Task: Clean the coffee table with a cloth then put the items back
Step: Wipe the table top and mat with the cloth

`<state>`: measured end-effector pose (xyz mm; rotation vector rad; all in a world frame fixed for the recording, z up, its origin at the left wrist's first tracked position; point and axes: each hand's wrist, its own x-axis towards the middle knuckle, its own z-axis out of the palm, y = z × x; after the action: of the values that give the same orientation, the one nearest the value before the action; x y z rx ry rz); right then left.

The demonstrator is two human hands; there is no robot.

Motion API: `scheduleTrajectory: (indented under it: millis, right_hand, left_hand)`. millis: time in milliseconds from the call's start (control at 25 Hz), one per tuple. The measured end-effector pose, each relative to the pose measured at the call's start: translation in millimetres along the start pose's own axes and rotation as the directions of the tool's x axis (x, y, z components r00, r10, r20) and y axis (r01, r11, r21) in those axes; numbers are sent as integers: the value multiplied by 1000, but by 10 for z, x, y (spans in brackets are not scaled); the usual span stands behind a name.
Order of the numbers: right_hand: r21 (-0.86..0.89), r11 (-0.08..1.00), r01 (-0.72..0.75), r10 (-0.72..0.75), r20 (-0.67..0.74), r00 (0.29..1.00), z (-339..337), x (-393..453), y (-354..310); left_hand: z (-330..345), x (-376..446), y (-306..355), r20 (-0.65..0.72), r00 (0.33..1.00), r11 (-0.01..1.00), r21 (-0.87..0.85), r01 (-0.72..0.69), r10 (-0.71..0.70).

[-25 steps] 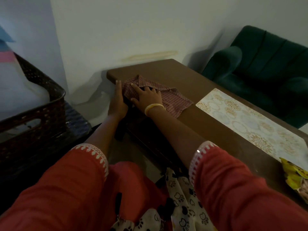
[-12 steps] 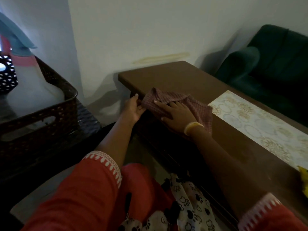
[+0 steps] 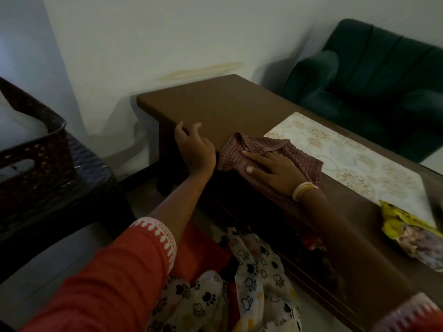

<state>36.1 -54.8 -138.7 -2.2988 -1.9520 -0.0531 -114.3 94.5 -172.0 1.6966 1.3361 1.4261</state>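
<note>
A red checked cloth [image 3: 259, 146] lies bunched on the near edge of the brown coffee table [image 3: 215, 106]. My right hand [image 3: 273, 167] presses flat on the cloth with straight fingers. My left hand [image 3: 195, 149] rests just left of the cloth at the table's near edge, its fingers loosely curled over the edge and holding nothing. A pale patterned mat [image 3: 347, 159] lies on the tabletop right of the cloth. A yellow snack packet [image 3: 407, 228] sits at the table's right end.
A dark woven basket [image 3: 40, 152] stands on a dark stool at the left, with something white inside. A green sofa [image 3: 374, 87] sits behind the table at the right. The white wall runs close behind the table's far end.
My right hand has slid the cloth along the table's near edge from the far left corner toward the mat. My left hand followed along the edge.
</note>
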Motion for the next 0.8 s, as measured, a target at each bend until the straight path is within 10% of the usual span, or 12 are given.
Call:
scheduleTrajectory:
  millis: [120,400,600,800]
  right_hand:
    - [-38,976,-215,216,48,975,-45,179,496]
    - [-62,768,-637,640,100,762,-152,268,888]
    - [-87,964,-250,254,51,966,-66,-141,189]
    - [-114,990,-81,89,73,993,-27,-468,-85]
  left_hand:
    - [149,-140,158,351,875,904,145,-402,333]
    - [318,103,398,816,536,697,254,-671,218]
    - [764,258,469,866,442,697,167,-697,234]
    - [917,345,393,848,450,726,119,-677,280]
